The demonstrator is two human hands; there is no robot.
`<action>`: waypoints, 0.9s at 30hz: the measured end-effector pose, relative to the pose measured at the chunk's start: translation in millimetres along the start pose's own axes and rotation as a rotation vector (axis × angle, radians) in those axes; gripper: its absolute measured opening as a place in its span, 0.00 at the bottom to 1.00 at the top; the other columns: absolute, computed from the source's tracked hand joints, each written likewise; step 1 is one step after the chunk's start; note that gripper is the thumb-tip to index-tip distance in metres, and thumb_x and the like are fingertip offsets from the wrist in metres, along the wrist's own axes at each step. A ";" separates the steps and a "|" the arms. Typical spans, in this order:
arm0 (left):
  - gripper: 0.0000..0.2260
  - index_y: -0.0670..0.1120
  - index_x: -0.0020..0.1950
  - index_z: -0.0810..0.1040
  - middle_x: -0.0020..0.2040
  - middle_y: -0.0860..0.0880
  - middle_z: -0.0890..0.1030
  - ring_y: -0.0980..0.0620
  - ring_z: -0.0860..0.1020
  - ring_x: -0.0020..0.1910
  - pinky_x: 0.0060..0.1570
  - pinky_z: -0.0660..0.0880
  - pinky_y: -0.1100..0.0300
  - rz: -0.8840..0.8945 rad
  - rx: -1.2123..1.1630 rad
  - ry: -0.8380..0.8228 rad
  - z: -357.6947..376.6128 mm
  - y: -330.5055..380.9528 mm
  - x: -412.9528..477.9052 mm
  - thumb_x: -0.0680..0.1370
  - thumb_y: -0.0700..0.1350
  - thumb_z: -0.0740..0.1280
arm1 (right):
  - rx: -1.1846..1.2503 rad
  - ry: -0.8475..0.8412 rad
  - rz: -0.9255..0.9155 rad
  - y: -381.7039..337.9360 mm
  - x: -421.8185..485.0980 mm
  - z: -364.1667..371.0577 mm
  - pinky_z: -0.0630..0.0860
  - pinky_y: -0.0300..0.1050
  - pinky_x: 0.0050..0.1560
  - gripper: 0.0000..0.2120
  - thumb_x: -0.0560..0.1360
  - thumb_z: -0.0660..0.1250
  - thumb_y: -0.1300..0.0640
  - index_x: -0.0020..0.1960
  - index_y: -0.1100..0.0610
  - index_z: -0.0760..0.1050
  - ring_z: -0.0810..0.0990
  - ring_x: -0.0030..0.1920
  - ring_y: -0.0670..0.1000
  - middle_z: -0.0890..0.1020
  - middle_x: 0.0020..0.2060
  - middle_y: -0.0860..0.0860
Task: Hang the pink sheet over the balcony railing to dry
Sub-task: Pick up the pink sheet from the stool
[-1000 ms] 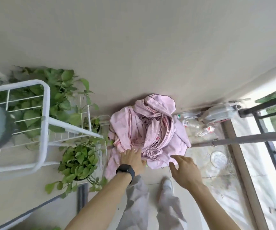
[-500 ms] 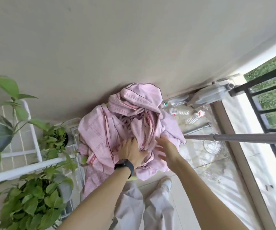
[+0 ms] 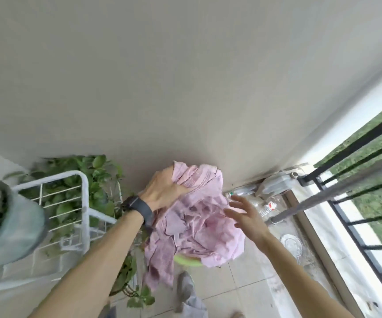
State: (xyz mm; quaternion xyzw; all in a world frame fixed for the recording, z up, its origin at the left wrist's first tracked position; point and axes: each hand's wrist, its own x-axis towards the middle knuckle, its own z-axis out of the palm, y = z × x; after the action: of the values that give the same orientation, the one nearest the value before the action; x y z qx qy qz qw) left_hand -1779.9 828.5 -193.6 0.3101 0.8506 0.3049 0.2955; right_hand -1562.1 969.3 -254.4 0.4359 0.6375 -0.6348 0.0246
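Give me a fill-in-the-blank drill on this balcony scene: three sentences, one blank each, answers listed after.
1. The left hand grips the pink sheet, while the right hand, fingers spread, holds ___.
2. The black railing stands on the person's ___ side.
3. The wire rack beside the green plants is coloured ___.
Missing words: nothing; right; white.
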 end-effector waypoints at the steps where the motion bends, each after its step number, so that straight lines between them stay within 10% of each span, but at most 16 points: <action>1: 0.19 0.47 0.42 0.74 0.34 0.55 0.79 0.54 0.73 0.34 0.33 0.70 0.64 0.047 0.018 -0.008 -20.2 19.1 -13.2 0.58 0.58 0.65 | -0.059 0.018 -0.067 -11.8 -6.4 -3.3 0.77 0.42 0.50 0.34 0.72 0.77 0.52 0.74 0.48 0.66 0.81 0.58 0.48 0.72 0.70 0.53; 4: 0.08 0.48 0.37 0.70 0.29 0.57 0.73 0.51 0.68 0.33 0.28 0.66 0.68 0.162 0.134 0.003 -70.0 84.7 -56.6 0.61 0.47 0.65 | -0.395 0.066 -0.293 -54.5 -20.1 -14.7 0.60 0.56 0.75 0.56 0.65 0.82 0.47 0.81 0.43 0.48 0.55 0.79 0.57 0.50 0.81 0.54; 7: 0.05 0.47 0.33 0.69 0.32 0.48 0.77 0.45 0.71 0.35 0.34 0.68 0.58 0.265 0.287 0.162 -105.2 153.4 -96.2 0.62 0.45 0.65 | -0.570 0.003 -0.436 -102.0 -37.2 -27.5 0.44 0.62 0.78 0.66 0.60 0.82 0.43 0.80 0.40 0.38 0.35 0.80 0.54 0.36 0.80 0.53; 10: 0.08 0.42 0.33 0.68 0.29 0.54 0.74 0.52 0.69 0.31 0.28 0.65 0.61 0.351 0.345 0.314 -136.0 219.1 -130.1 0.64 0.38 0.67 | -0.526 -0.095 -0.564 -149.0 -69.9 -35.8 0.61 0.57 0.76 0.57 0.56 0.78 0.38 0.79 0.52 0.59 0.56 0.80 0.55 0.60 0.79 0.55; 12: 0.08 0.45 0.32 0.67 0.25 0.58 0.72 0.57 0.67 0.28 0.24 0.62 0.67 0.394 0.355 0.416 -155.2 258.4 -148.8 0.62 0.40 0.66 | -0.275 -0.004 -0.726 -179.1 -93.3 -41.0 0.78 0.39 0.54 0.27 0.61 0.76 0.43 0.58 0.49 0.81 0.81 0.59 0.49 0.85 0.53 0.45; 14: 0.05 0.50 0.36 0.71 0.32 0.59 0.76 0.56 0.72 0.32 0.30 0.66 0.67 0.424 0.243 0.620 -167.6 283.9 -162.1 0.62 0.44 0.64 | -0.174 0.217 -0.882 -214.8 -117.8 -50.7 0.72 0.28 0.35 0.05 0.69 0.73 0.49 0.44 0.46 0.79 0.82 0.42 0.45 0.82 0.35 0.37; 18: 0.23 0.47 0.65 0.68 0.61 0.50 0.75 0.53 0.75 0.58 0.56 0.73 0.61 0.552 -0.341 1.209 -137.2 280.6 -178.9 0.72 0.51 0.66 | -0.035 0.489 -1.024 -291.0 -163.9 -87.8 0.68 0.35 0.32 0.09 0.72 0.64 0.60 0.51 0.53 0.68 0.75 0.35 0.47 0.76 0.36 0.41; 21: 0.43 0.53 0.78 0.53 0.72 0.51 0.65 0.52 0.67 0.71 0.63 0.66 0.65 0.560 -0.130 1.050 -80.4 262.1 -174.4 0.70 0.65 0.69 | 0.058 0.585 -1.081 -341.8 -199.5 -106.6 0.62 0.34 0.27 0.09 0.73 0.62 0.60 0.49 0.54 0.63 0.71 0.30 0.39 0.73 0.33 0.42; 23: 0.48 0.60 0.78 0.47 0.69 0.46 0.72 0.45 0.73 0.65 0.56 0.72 0.57 0.438 -0.069 0.906 -68.8 262.6 -159.8 0.67 0.62 0.73 | 0.042 0.545 -1.186 -359.8 -217.0 -110.5 0.64 0.41 0.31 0.09 0.74 0.63 0.57 0.49 0.53 0.63 0.69 0.30 0.41 0.72 0.32 0.43; 27: 0.29 0.59 0.70 0.65 0.52 0.47 0.84 0.38 0.81 0.49 0.44 0.78 0.49 0.407 -0.003 0.992 -100.0 277.2 -146.0 0.71 0.48 0.71 | -0.120 0.557 -1.257 -357.9 -229.4 -120.7 0.66 0.48 0.34 0.12 0.72 0.65 0.57 0.50 0.53 0.63 0.73 0.35 0.51 0.74 0.34 0.44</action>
State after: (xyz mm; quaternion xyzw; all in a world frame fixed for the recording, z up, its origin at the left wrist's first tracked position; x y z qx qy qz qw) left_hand -1660.3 864.0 110.8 0.2872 0.8103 0.4670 -0.2068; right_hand -1567.2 1015.7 185.1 0.1282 0.7859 -0.3565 -0.4887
